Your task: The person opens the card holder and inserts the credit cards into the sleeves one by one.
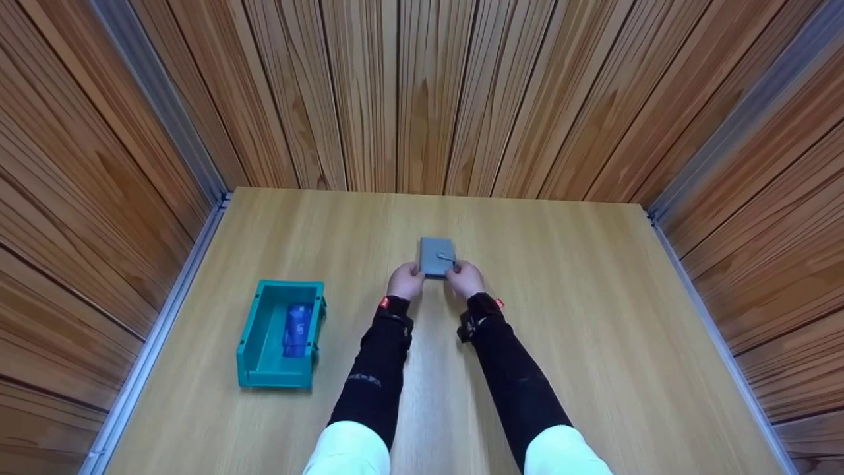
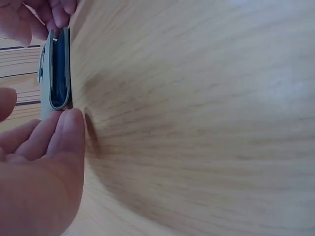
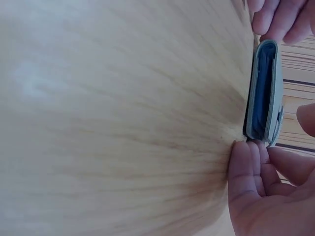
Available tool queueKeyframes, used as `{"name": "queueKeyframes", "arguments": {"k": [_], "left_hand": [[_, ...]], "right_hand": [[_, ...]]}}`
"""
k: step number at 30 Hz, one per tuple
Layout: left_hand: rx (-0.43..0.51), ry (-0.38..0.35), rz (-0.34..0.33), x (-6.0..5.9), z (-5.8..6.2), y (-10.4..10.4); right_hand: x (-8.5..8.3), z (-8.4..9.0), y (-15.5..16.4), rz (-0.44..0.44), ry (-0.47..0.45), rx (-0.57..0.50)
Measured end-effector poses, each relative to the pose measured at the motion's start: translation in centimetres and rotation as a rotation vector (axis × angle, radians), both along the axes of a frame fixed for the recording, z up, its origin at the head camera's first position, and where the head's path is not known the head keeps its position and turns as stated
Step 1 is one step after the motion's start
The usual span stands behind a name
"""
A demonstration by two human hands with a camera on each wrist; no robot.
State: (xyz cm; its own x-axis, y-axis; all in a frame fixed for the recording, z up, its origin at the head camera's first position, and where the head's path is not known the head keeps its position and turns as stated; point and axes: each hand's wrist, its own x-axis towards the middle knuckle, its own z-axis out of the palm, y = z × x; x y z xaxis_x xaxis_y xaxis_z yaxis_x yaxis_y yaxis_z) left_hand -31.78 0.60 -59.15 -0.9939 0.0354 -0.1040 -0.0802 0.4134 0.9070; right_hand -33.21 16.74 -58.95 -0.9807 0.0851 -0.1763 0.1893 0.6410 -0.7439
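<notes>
A small grey-blue wallet (image 1: 436, 256) with a snap strap lies on the wooden table, its strap side up. Both wrist views show its folded edge and dark blue inside. My left hand (image 1: 405, 282) is at the wallet's left side, its fingertips touching the spine. On the other side, my right hand (image 1: 466, 280) touches the strap-side edge with its fingertips. In the left wrist view the thumb (image 2: 6, 103) stands apart from the wallet. Likewise, the right thumb (image 3: 306, 119) is off the cover in the right wrist view.
To the left stands a teal open bin (image 1: 249, 343) holding a blue item (image 1: 298, 330) with pale lettering, kind unclear. Wood-panelled walls (image 1: 422, 99) close the table (image 1: 560, 297) at the back and both sides, with metal rails along the side edges.
</notes>
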Motion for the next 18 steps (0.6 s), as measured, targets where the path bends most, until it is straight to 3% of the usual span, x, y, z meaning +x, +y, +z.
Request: {"name": "queueKeyframes", "arguments": {"k": [1,2,5,7,9,10,11,13,14,16,17,18], "left_hand": [[-0.008,0.027,0.015,-0.9,-1.7,-0.1],[-0.005,0.034,0.015,-1.7,-3.1,-0.3],[-0.058,0.086,0.058,-4.9,-9.0,-0.1],[-0.078,0.119,0.085,-7.6,-14.1,0.1],[-0.09,0.137,0.106,-9.9,-18.0,0.3],[-0.087,0.135,0.101,-11.0,-19.9,0.4],[-0.095,0.155,0.116,-11.5,-21.0,0.5],[-0.083,0.186,0.116,-11.0,-20.6,0.6],[-0.068,0.177,0.109,-9.9,-18.6,0.5],[-0.048,0.14,0.113,-6.6,-12.8,0.5],[-0.035,0.126,0.116,-4.4,-9.1,0.5],[-0.029,0.122,0.117,-2.6,-6.2,0.4]], "right_hand": [[-0.9,-1.9,0.7,0.008,0.05,-0.019],[-1.4,-2.5,0.9,0.008,0.048,-0.014],[-1.8,-3.4,1.3,-0.002,0.048,-0.011],[-1.5,-2.8,1.0,-0.017,0.033,-0.009],[0.6,0.6,-0.1,-0.036,-0.01,0.001],[1.0,1.0,-0.2,-0.037,-0.004,-0.009],[1.3,1.4,-0.3,-0.042,-0.005,-0.018],[1.5,1.5,-0.2,-0.045,0.003,-0.042],[1.6,1.5,-0.2,-0.052,-0.005,-0.057],[0.8,0.2,0.1,-0.066,-0.027,-0.081],[0.8,0.2,0.1,-0.074,-0.036,-0.089],[0.8,0.2,0.1,-0.08,-0.041,-0.095]]}}
